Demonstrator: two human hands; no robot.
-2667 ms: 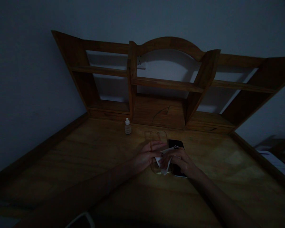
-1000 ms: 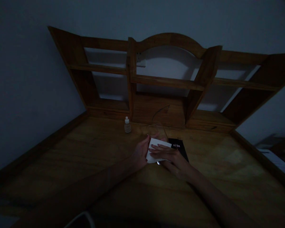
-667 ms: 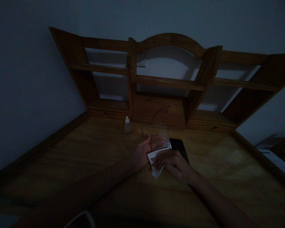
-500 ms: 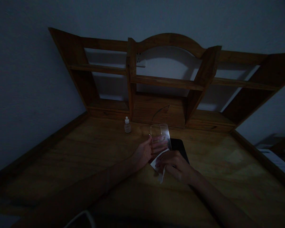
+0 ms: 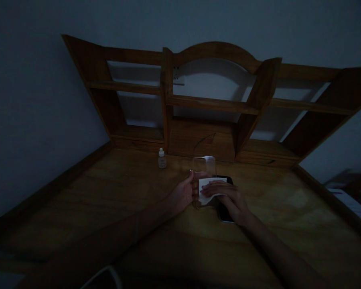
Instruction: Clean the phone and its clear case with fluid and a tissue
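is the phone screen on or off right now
Cannot tell for sure. The part of the phone that shows is black with no lit digits, but the right hand and white tissue cover the rest.

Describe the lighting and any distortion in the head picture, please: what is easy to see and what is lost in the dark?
Head view: very dim overall; a weak pool of light falls on the wooden desk around the hands, so the white cloth under the right hand stands out most. The clear phone case held by the left hand is faint. The near edge is almost black. The wide lens splays the wooden shelf unit outward.
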